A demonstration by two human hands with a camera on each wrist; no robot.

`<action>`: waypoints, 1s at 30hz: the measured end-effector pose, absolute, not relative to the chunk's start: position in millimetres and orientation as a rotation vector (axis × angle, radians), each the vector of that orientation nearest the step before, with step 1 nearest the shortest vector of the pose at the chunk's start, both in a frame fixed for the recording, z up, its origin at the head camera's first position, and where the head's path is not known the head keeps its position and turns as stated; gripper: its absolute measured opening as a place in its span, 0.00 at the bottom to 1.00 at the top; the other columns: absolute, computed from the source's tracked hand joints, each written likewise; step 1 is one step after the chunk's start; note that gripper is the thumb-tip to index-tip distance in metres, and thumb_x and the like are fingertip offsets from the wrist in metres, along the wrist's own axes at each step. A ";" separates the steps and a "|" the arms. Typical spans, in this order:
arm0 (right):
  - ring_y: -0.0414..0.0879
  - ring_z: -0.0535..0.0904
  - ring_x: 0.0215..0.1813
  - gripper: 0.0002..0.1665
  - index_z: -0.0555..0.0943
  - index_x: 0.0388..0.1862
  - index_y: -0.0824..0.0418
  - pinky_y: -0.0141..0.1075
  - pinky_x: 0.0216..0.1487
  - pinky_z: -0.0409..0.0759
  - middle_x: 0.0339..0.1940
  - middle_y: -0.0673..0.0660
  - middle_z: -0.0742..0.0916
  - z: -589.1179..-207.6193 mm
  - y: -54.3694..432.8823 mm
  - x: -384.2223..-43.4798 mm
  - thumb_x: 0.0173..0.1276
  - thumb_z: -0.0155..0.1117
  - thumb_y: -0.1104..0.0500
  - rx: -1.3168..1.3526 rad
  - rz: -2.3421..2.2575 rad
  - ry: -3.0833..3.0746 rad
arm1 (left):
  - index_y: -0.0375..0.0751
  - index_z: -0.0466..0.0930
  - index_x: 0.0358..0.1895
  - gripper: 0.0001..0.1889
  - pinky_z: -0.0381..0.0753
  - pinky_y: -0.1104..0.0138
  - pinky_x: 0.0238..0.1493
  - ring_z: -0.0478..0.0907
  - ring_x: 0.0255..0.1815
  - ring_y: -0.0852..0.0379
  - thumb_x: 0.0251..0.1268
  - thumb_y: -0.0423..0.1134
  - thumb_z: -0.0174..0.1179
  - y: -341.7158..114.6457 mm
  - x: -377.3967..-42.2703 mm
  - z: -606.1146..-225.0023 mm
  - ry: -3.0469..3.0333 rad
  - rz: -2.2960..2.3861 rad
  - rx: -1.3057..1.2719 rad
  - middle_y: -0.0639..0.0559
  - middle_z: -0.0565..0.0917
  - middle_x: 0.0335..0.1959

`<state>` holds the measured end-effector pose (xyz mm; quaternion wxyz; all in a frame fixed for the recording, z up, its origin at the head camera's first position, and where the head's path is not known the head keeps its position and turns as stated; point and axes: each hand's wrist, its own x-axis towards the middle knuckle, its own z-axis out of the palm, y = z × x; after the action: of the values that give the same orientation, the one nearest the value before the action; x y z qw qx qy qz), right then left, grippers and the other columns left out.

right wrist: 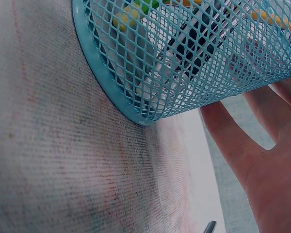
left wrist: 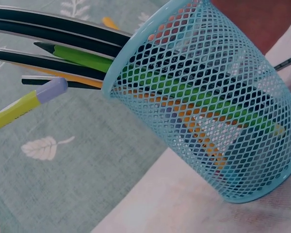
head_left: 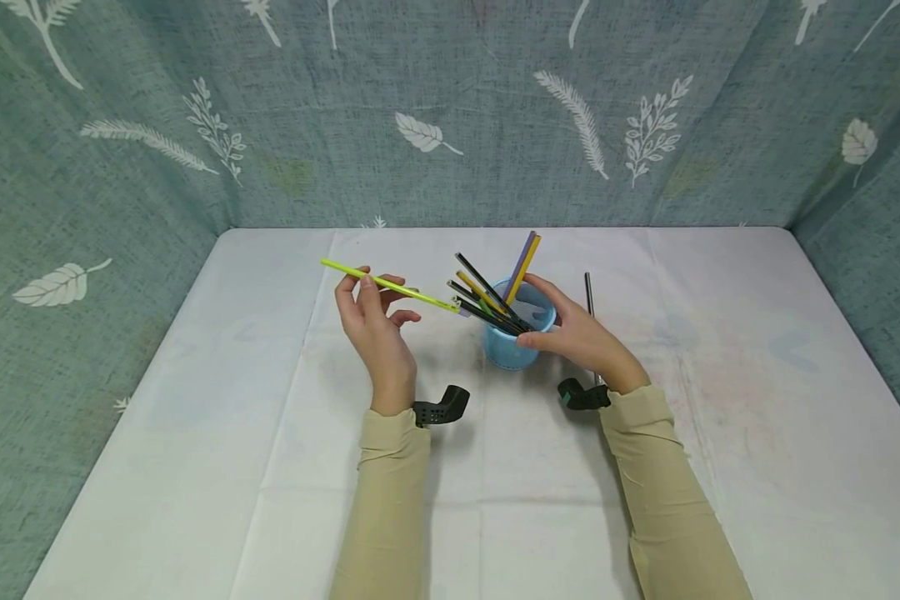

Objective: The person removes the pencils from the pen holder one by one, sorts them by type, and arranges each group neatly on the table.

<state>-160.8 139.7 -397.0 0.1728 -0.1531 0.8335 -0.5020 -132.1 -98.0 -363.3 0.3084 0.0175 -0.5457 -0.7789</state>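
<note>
My left hand [head_left: 381, 337] pinches a lime-yellow pencil [head_left: 390, 286] between thumb and fingers, above the table and left of a blue mesh pen cup [head_left: 510, 356]. The pencil's lavender end [left wrist: 53, 90] points at the cup's mouth. My right hand [head_left: 583, 335] grips the cup near its rim from the right, thumb in front and fingers behind. Inside lean several black pens [left wrist: 63, 29], a green pencil [left wrist: 82, 59], a yellow-orange pencil [head_left: 480, 290] and a purple one [head_left: 521, 262] beside another yellow-orange one. Most lean left. The cup's base shows close to the cloth in the right wrist view.
A dark, thin pen [head_left: 588, 292] lies on the white-covered table [head_left: 195, 467], partly hidden behind my right wrist. Wrist cameras [head_left: 442, 407] sit on both wrists. A teal curtain [head_left: 465, 100] with white leaf prints hangs behind the table and along its sides.
</note>
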 end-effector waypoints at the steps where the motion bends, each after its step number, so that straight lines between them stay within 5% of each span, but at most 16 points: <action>1: 0.47 0.46 0.70 0.48 0.47 0.67 0.29 0.56 0.61 0.55 0.69 0.39 0.51 -397.2 139.9 -160.8 0.54 0.65 0.43 -0.434 -1.425 2.363 | 0.37 0.63 0.51 0.13 0.74 0.67 0.17 0.74 0.32 0.41 0.70 0.41 0.42 -98.4 -132.4 -363.8 -1.437 -2.064 0.048 0.39 0.75 0.33; 12: 0.45 0.47 0.70 0.48 0.47 0.66 0.27 0.55 0.61 0.56 0.68 0.36 0.52 -397.9 140.5 -161.0 0.53 0.65 0.41 -0.451 -1.444 2.368 | 0.41 0.68 0.51 0.14 0.74 0.66 0.17 0.76 0.31 0.42 0.68 0.43 0.46 -105.7 -142.2 -381.4 -1.442 -2.079 0.046 0.39 0.74 0.32; 24: 0.48 0.46 0.70 0.48 0.46 0.70 0.37 0.55 0.61 0.55 0.70 0.43 0.52 -379.4 138.3 -153.5 0.57 0.64 0.49 -0.466 -1.441 2.341 | 0.50 0.75 0.53 0.14 0.75 0.66 0.21 0.78 0.34 0.46 0.68 0.38 0.46 -100.5 -139.0 -377.7 -1.830 -2.050 0.100 0.41 0.77 0.38; 30: 0.49 0.45 0.70 0.47 0.47 0.70 0.39 0.55 0.61 0.54 0.70 0.44 0.51 -372.7 137.0 -150.0 0.58 0.63 0.51 -0.454 -1.461 2.316 | 0.43 0.72 0.55 0.16 0.74 0.65 0.22 0.76 0.37 0.44 0.68 0.33 0.44 -94.9 -135.8 -373.1 -1.988 -2.017 0.109 0.40 0.77 0.40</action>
<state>-150.0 137.0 -372.7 0.1821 -0.1607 0.8204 -0.5176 -135.8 -94.9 -373.1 0.1530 0.0380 -0.6933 -0.7032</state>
